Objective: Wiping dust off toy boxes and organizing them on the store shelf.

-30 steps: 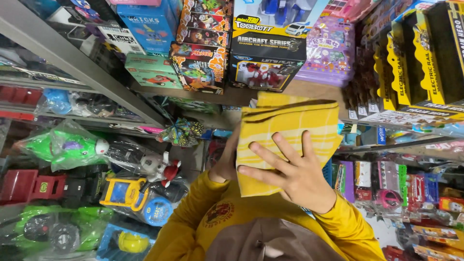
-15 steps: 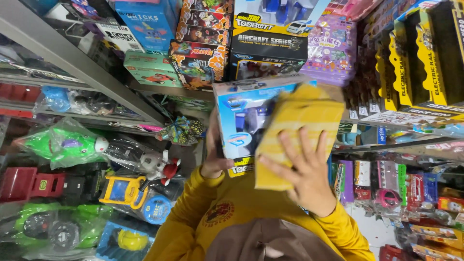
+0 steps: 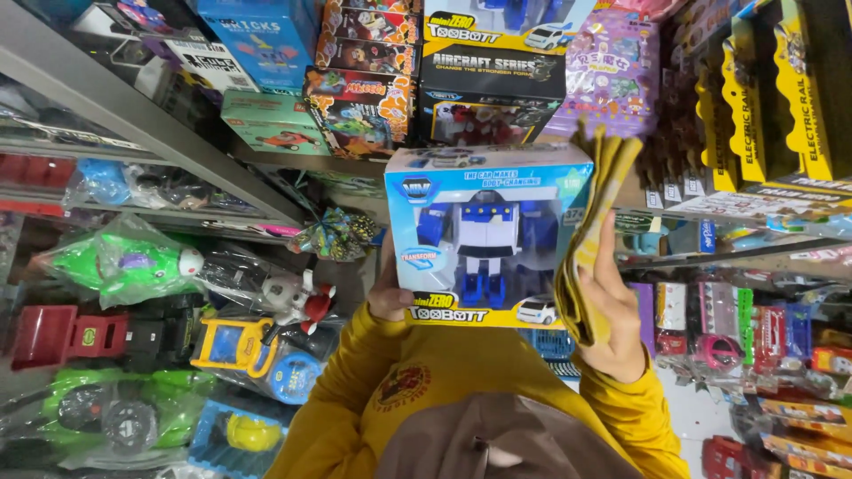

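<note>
I hold a blue toy box point(image 3: 488, 239) upright in front of me; its front shows a white and blue robot figure and a small car. My left hand point(image 3: 389, 297) grips the box at its lower left edge, mostly hidden behind it. My right hand point(image 3: 614, 324) is shut on a folded yellow cloth point(image 3: 593, 235), which stands edge-on against the right side of the box. Both arms wear yellow sleeves point(image 3: 373, 381).
Metal shelves point(image 3: 151, 133) hold stacked toy boxes point(image 3: 493, 71) above. Bagged plastic toys point(image 3: 124, 266) and toy vehicles point(image 3: 240, 350) crowd the left. Yellow and black boxes point(image 3: 781, 98) and small packaged toys point(image 3: 745, 328) fill the right.
The yellow cloth covered the front of the box a second ago. My right hand swept it to the right, and the box front now shows fully.
</note>
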